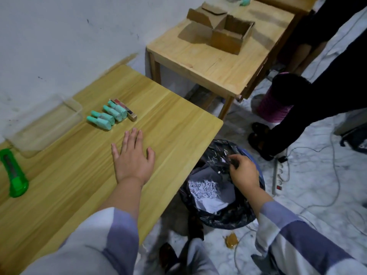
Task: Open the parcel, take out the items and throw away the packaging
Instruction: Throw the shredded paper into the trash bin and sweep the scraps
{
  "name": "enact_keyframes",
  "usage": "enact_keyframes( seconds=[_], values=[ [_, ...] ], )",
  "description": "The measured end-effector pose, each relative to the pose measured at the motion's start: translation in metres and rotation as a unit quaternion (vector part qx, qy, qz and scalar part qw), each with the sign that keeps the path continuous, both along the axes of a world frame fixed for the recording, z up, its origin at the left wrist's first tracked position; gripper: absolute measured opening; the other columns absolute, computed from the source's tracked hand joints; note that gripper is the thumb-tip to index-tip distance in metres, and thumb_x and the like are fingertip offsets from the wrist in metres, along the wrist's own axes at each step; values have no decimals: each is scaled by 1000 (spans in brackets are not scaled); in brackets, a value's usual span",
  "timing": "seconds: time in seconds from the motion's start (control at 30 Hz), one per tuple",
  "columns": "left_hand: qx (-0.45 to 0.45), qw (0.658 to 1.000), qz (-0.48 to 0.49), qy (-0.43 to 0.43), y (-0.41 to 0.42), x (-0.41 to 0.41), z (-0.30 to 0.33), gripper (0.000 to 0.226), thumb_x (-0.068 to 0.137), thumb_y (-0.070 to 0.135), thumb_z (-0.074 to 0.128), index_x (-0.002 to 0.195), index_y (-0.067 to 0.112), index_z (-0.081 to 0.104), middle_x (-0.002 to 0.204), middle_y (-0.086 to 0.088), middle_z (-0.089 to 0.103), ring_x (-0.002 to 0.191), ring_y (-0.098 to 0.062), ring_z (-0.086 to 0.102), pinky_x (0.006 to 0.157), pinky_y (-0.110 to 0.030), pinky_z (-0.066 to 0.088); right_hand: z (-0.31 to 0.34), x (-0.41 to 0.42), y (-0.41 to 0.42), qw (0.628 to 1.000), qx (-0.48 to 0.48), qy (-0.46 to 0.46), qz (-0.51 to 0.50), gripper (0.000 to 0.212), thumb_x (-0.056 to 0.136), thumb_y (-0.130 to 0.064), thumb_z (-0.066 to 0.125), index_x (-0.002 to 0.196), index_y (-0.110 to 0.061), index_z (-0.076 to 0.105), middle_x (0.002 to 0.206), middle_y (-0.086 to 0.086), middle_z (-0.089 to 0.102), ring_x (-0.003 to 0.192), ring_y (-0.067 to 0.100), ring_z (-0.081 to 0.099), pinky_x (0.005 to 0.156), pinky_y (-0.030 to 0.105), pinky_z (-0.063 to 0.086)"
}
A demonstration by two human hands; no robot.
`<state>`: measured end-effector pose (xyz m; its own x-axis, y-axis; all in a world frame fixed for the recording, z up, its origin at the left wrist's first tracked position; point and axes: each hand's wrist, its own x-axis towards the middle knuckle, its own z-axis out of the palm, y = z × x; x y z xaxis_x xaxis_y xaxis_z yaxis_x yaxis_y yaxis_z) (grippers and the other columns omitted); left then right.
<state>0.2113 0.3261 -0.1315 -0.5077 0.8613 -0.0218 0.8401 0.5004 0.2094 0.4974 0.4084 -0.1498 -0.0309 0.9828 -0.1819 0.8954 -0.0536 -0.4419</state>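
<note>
We rest our left hand (132, 155) flat on the near bench (79, 195), palm down, fingers straight and slightly spread, grasping nothing. Our right hand (243, 171) hangs over the bin (224, 217) that stands on the floor just beside the right edge of the bench; its fingers are curled and pinch a dark scrap at the upper part of the black bin liner (218, 151). Whether that scrap is the liner itself or a piece of packaging, we cannot tell. Inside the bin lie white shredded paper (204, 188) and a pale sheet of wrapping (210, 205).

The items taken out lie on the bench just beyond our left hand: four small teal bottles (108, 116) side by side, with a narrow box with red and dark panels (127, 109) touching the far end of the row. To the left of them stands a clear plastic container (45, 126), near the wall. A green utility knife (14, 173) lies at the left edge of the bench, just beside the container.

On the far bench (208, 62) stands an open cardboard box (224, 30) with its flaps spread. To the right of it a person in dark clothes (317, 86) stands on the pale floor (317, 195), where white cables (335, 169) and a power strip (278, 179) lie.
</note>
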Motion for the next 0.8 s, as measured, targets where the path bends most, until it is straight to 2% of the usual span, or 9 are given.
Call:
enact_keyframes(
  seconds=[0.2,0.27,0.33,0.47,0.6,0.67,0.8],
  values=[
    [-40,999,-24,-8,-2,-4,5,63,97,43,27,153,21,9,161,6,1,148,-15,-2,118,-53,2,13,-3,-8,999,-21,34,28,25,88,-14,56,110,-23,64,123,4,57,105,26,59,88,43,51],
    [-63,997,-24,-41,-1,-5,15,66,98,45,30,153,21,4,161,5,-1,148,-14,-4,118,-53,0,27,-8,-7,998,-17,45,49,24,88,-15,57,110,-22,65,120,3,57,104,25,60,88,41,51],
    [-66,994,-17,-88,-4,-2,30,70,97,43,39,153,22,4,161,3,4,148,-14,0,119,-51,1,42,-14,-6,996,-13,46,78,26,88,-15,56,112,-21,65,119,3,59,105,24,60,86,34,49],
    [-41,991,-16,-127,-27,11,64,67,95,36,48,152,25,15,158,-1,23,145,-19,20,119,-45,15,76,-32,-8,987,-1,66,145,26,87,-13,55,110,-18,66,113,6,64,99,22,62,84,32,49],
    [-61,988,2,-142,-74,15,92,52,95,32,50,145,26,36,152,-1,37,138,-20,36,111,-37,33,115,-64,-26,971,1,84,225,25,91,-16,52,114,-19,62,122,7,59,87,22,61,75,33,50],
    [-57,988,30,-144,-104,14,106,49,95,29,50,142,25,41,149,0,42,135,-21,40,108,-34,37,129,-84,-43,958,3,89,274,26,92,-18,52,116,-21,61,127,5,56,94,24,62,75,31,47],
    [-31,988,93,-119,-170,6,135,47,94,24,50,141,24,44,146,-1,46,132,-22,44,103,-31,41,149,-130,-88,923,-7,106,371,27,92,-17,53,117,-21,62,128,4,57,107,23,60,86,33,47]
  ],
)
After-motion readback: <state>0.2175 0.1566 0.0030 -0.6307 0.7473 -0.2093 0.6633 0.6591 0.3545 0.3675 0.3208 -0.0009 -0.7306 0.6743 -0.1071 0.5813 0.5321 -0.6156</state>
